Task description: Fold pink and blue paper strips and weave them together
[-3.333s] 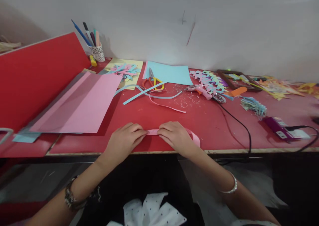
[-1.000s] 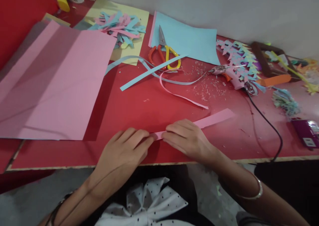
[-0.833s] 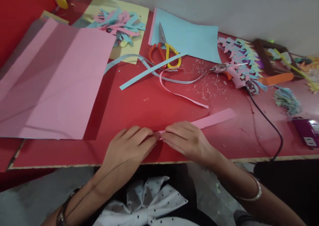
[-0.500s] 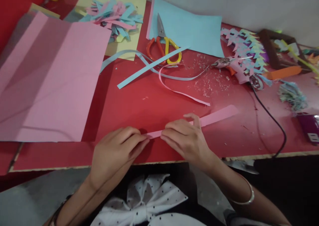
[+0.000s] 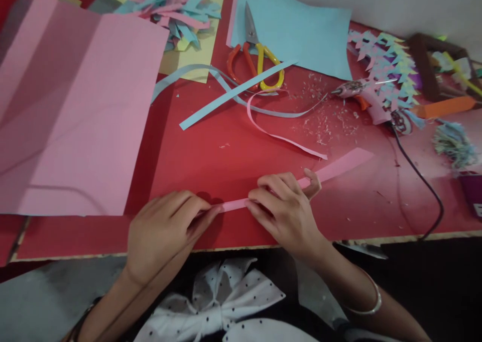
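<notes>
A pink paper strip [image 5: 234, 205] stretches between my two hands, just above the near edge of the red table [image 5: 203, 166]. It looks narrow, as if folded lengthwise, between the hands, and its wider flat end reaches out to the right. My left hand [image 5: 165, 231] pinches the left part, whose tip is hidden by the fingers. With thumb and fingertips closed, my right hand [image 5: 286, 214] grips the strip further along, its little finger curled over the paper. Beyond the hands lie a thin pink strip [image 5: 286, 140] and a straight light-blue strip [image 5: 237, 95].
Large pink sheets [image 5: 101, 111] cover the left side. Scissors [image 5: 256, 55] with red and yellow handles rest partly on a light-blue sheet [image 5: 301, 30]. Cut strips [image 5: 181, 15] are heaped at the back. A glue gun [image 5: 369, 96] with its cord [image 5: 417, 174] lies right, near a brown frame [image 5: 425, 66].
My left hand has shifted slightly left and my right hand slightly right, showing a bit more strip between them. The right little finger has curled down. The camera view has tilted a little.
</notes>
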A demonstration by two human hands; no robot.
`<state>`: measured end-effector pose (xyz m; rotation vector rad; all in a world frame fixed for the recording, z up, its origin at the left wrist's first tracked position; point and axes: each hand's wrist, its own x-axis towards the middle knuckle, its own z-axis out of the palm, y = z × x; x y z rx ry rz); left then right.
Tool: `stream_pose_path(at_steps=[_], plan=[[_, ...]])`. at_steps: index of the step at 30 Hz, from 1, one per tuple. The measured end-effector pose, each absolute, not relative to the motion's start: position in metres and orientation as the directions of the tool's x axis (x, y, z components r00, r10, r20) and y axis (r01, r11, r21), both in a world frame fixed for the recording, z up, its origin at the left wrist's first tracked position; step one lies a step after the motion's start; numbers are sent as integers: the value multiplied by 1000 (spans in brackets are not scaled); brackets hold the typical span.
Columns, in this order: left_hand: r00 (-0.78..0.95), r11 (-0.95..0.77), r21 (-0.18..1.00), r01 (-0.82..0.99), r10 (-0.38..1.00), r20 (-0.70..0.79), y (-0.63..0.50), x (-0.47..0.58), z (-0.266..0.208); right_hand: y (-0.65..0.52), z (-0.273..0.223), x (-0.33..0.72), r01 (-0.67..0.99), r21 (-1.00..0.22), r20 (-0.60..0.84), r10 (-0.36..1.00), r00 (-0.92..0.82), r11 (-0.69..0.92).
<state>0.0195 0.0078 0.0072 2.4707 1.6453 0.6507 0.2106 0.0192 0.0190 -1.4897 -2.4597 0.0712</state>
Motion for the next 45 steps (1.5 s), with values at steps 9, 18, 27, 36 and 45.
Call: stream_pose_path(at_steps=[9, 18, 27, 36, 45], plan=[[309, -387, 373, 843, 917, 254, 9, 20, 11, 19, 17, 208, 875, -208, 202, 895, -398, 437], [341, -385, 340, 858, 922, 182, 11, 16, 10, 19, 17, 208, 870, -217, 201, 892, -404, 443], [485, -528, 390, 754, 849, 211, 14, 2, 10, 16, 16, 211, 824, -220, 281, 843, -460, 523], [392, -457, 419, 784, 889, 235, 9, 12, 6, 20, 20, 211, 798, -331, 198, 865, -462, 503], [270, -326, 348, 879, 942, 200, 10, 16, 9, 20, 16, 204, 875, -256, 208, 907, -366, 411]])
